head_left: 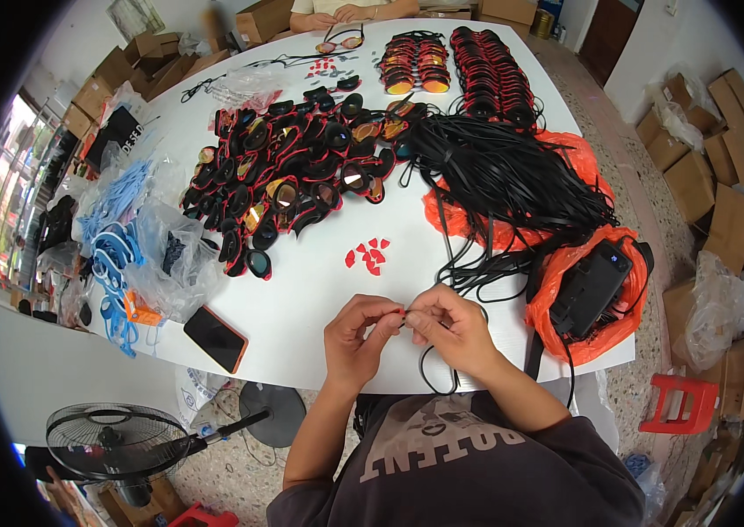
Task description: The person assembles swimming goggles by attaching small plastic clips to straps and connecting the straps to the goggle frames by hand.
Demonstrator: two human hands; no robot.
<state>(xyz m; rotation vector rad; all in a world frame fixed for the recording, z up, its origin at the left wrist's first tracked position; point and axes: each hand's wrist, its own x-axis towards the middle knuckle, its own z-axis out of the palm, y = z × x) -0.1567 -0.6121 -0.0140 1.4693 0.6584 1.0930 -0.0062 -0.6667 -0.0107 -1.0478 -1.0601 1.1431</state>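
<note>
Above the near edge of the white table, my two hands meet with fingertips pinched together. My left hand [359, 338] is closed on a small red plastic piece, of which only a speck shows between the fingers. My right hand [458, 332] pinches a thin black strap [426, 369], which loops down below it toward the table edge. How strap and red piece join is hidden by my fingers. Just beyond my hands lie several loose red plastic pieces [370, 256]. Farther off is a big pile of black-and-red swim goggles [288, 167].
A heap of black straps [504, 167] lies on orange plastic at the right, beside an orange bag [556, 338] holding a black device [592, 285]. At left are a phone [216, 339] and blue straps [113, 255]. Goggles stand in rows [491, 79]; another person's hands [337, 18] are across the table.
</note>
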